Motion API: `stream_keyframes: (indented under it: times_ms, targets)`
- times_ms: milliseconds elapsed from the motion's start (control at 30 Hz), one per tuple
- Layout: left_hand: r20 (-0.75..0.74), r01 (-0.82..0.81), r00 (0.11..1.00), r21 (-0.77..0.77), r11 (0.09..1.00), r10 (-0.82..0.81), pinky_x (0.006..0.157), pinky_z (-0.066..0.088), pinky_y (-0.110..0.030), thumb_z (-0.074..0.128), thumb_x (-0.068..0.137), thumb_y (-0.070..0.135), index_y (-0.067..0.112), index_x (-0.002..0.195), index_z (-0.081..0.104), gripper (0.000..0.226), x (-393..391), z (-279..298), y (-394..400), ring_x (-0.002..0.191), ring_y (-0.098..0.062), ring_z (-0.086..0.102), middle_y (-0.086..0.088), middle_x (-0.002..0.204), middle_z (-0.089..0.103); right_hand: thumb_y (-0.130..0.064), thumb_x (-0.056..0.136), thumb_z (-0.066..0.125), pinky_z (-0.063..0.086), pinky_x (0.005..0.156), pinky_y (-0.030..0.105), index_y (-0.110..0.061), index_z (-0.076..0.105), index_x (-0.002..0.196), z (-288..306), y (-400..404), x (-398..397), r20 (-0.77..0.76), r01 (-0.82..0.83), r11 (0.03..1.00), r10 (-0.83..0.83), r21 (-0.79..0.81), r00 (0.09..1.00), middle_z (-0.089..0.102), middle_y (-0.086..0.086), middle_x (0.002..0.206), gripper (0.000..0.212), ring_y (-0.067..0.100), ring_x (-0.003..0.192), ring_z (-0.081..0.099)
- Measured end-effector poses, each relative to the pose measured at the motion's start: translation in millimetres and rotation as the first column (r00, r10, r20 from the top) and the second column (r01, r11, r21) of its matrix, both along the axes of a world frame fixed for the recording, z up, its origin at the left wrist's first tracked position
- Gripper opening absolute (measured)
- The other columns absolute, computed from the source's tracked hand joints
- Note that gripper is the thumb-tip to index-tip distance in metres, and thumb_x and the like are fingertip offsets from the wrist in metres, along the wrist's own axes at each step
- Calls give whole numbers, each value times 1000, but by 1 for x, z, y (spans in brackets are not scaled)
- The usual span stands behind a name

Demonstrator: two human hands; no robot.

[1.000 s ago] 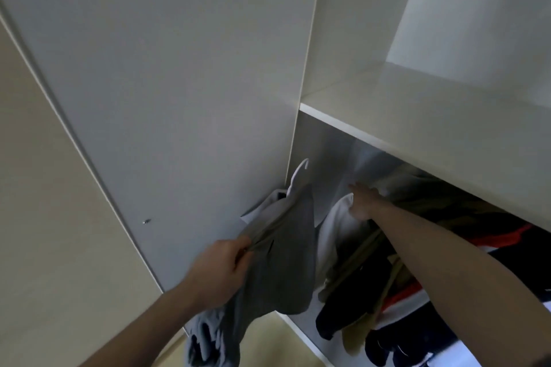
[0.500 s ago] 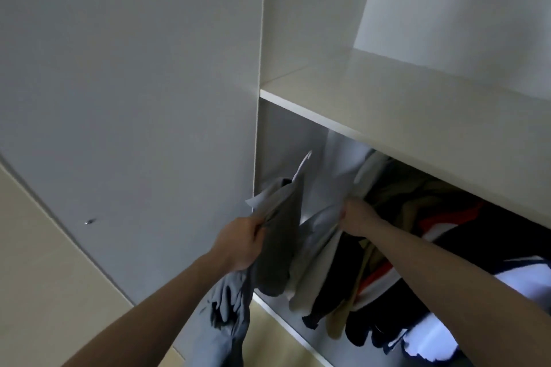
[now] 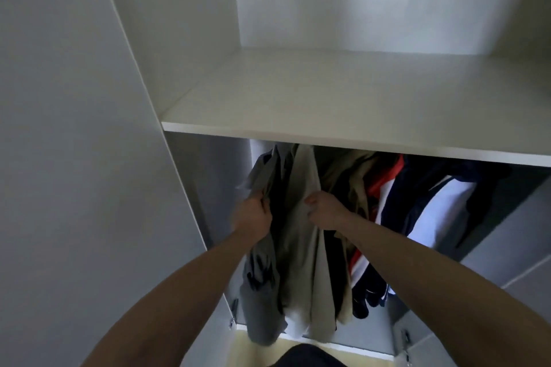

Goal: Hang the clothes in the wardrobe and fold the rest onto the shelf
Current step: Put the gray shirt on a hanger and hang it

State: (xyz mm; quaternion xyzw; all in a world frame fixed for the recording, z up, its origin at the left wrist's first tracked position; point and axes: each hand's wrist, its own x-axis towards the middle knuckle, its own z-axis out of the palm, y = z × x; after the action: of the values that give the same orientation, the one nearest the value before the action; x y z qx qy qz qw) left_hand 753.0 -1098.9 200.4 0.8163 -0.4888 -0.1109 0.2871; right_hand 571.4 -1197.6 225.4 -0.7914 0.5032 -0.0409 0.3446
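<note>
Your white wardrobe shelf (image 3: 343, 104) hides the tops of the hanging clothes (image 3: 387, 188); whether hangers carry them is unclear.

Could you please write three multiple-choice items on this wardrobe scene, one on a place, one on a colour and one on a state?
1. Where do the clothes hang?
A. above the shelf
B. below the shelf
C. on the door

2. What colour is the garment held by the left hand?
A. grey
B. red
C. yellow

3. What is the right hand doing?
A. resting flat on the shelf
B. hanging idle
C. gripping a beige garment

Answers:
1 B: the hanging clothes sit under the white shelf.
2 A: the left hand holds a grey garment at the left end of the row.
3 C: the right hand has its fingers curled round the beige garment.
</note>
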Motion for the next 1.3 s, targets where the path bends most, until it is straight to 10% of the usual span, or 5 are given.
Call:
stream_keyframes:
  times_ms: [433, 900, 1300]
  targets:
    - [41, 140, 989, 75, 987, -143, 82, 46, -37, 43, 103, 23, 6, 112, 59, 25, 31, -8, -76, 107, -39, 63, -20, 116, 66, -19, 99, 62, 23, 118, 25, -4, 22, 160, -13, 0, 18, -57, 12, 999, -14, -30, 998, 26, 16, 165, 74, 27, 152, 28]
    - [3, 84, 996, -120, 989, -84, 68, 39, -34, 39, 104, 20, 10, 88, 50, 23, 33, -40, -90, 83, -35, 63, -15, 89, 63, -14, 100, 59, 28, 114, 22, -4, 25, 159, -27, -2, 33, -16, 12, 998, -13, -57, 1000, 33, 16, 162, 69, 27, 149, 33]
    - [-134, 42, 991, 151, 988, -21, 80, 50, -36, 41, 105, 22, -1, 108, 66, 34, 40, -24, -113, 104, -37, 66, -22, 113, 69, -14, 97, 60, 34, 109, 22, -4, 35, 155, -19, -1, 28, -24, 20, 999, -21, -51, 999, 40, 17, 158, 64, 28, 145, 39]
